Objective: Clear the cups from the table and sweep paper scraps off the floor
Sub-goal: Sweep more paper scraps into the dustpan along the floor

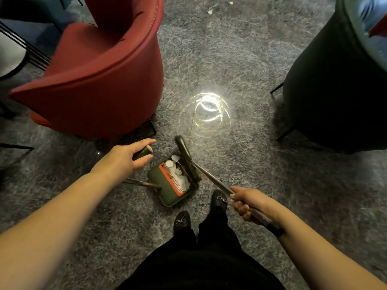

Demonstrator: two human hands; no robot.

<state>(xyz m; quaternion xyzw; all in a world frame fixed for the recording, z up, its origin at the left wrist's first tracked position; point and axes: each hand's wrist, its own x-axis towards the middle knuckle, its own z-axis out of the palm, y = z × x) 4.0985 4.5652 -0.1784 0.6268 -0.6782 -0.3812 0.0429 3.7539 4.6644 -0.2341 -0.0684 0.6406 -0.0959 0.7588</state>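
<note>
Bare forearms are reaching out from both lower corners, nearest of all, above black trousers and two black shoes with small bows (181, 221). Going left to right: the left hand (125, 159) is curling its fingers and thumb round the dark green handle top of the dustpan (144, 152), holding it above the floor. Just right of it, the dark green ribbed dustpan with an orange comb strip (170, 185) is sitting on the floor, and white paper scraps (178, 172) are lying inside it. Against its open mouth the dark broom head (186, 160) is pressing, bristles touching the pan's edge. Its thin metal broom pole (211, 181) is running down and right into the right hand (246, 204), which is gripping it firmly, fingers wrapped round, just above a black grip end.

Underfoot, the grey mottled polished floor (240, 49) is throwing back a bright ring of lamp glare (209, 105) right ahead of the pan. More white paper scraps (210, 10) are waiting on the floor far ahead, well apart from the broom. Crowding the left is a red rounded upholstered armchair (100, 80) on thin black legs, close to the left hand; on the right a dark rounded armchair (335, 91) is narrowing the passage.
</note>
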